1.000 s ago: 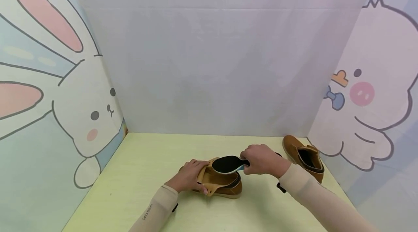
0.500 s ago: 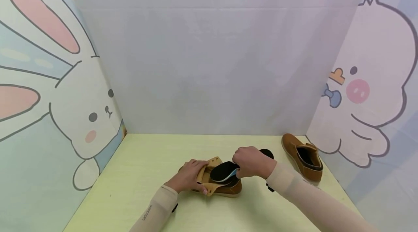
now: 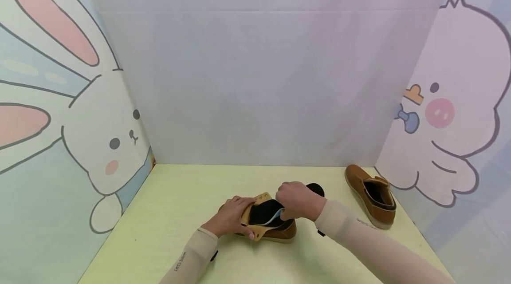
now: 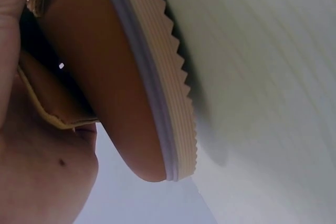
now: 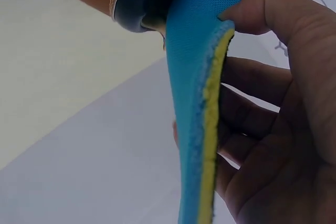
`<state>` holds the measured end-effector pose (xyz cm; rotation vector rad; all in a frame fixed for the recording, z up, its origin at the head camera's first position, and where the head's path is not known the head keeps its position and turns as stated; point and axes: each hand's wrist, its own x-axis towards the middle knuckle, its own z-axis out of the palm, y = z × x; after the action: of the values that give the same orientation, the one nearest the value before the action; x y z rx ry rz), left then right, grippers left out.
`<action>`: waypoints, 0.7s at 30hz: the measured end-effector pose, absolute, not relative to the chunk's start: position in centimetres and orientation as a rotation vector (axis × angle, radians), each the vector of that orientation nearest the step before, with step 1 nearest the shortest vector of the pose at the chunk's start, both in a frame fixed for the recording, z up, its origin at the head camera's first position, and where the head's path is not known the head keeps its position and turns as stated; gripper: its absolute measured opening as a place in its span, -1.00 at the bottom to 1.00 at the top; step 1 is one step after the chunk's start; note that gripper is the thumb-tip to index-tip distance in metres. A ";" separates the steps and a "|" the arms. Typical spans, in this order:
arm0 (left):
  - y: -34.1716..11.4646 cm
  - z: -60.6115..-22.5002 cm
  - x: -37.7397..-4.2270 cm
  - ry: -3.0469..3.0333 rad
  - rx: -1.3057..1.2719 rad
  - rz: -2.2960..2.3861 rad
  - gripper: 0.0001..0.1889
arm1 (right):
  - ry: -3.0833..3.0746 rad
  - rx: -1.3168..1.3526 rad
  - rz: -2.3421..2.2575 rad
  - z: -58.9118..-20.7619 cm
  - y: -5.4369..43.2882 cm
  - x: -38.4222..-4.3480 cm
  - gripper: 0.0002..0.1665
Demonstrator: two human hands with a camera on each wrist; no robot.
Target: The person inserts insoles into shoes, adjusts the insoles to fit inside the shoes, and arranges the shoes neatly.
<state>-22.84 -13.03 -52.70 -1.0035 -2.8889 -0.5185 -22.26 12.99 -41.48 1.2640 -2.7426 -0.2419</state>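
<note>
A brown shoe [image 3: 281,234] lies on the table in the head view, its tan eyelet flaps folded apart. My left hand [image 3: 228,217] holds the shoe by these flaps, thumb on the near one and fingers at the far one. The left wrist view shows the shoe's brown upper [image 4: 105,77] and ridged sole close up. My right hand [image 3: 298,200] pinches an insole [image 3: 265,211], black on one face. In the right wrist view the insole's other face [image 5: 202,24] is blue with a yellow layer. One end is inside the shoe opening; the other sticks out behind the hand.
A second brown shoe [image 3: 371,195] stands at the right rear of the pale yellow-green table [image 3: 183,186]. A grey curtain-like wall [image 3: 255,75] rises behind, with cartoon-printed panels on both sides.
My right hand has moved left and slightly down, bringing the insole's front end into the shoe opening. My left hand has kept its place on the flaps.
</note>
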 end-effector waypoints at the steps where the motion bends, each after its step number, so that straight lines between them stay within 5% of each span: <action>1: -13.1 -52.7 -22.8 -2.888 -1.001 -0.513 0.18 | -2.734 1.268 -0.249 -41.6 12.8 -22.3 -0.53; 21: -13.1 -52.9 -22.9 -2.870 -1.021 -0.504 0.19 | -2.717 1.272 -0.240 -44.1 11.4 -22.5 -0.75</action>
<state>-22.94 -13.13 -52.87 -1.0213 -2.8703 -0.5042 -22.51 11.35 -44.09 1.2716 -2.7171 -0.2403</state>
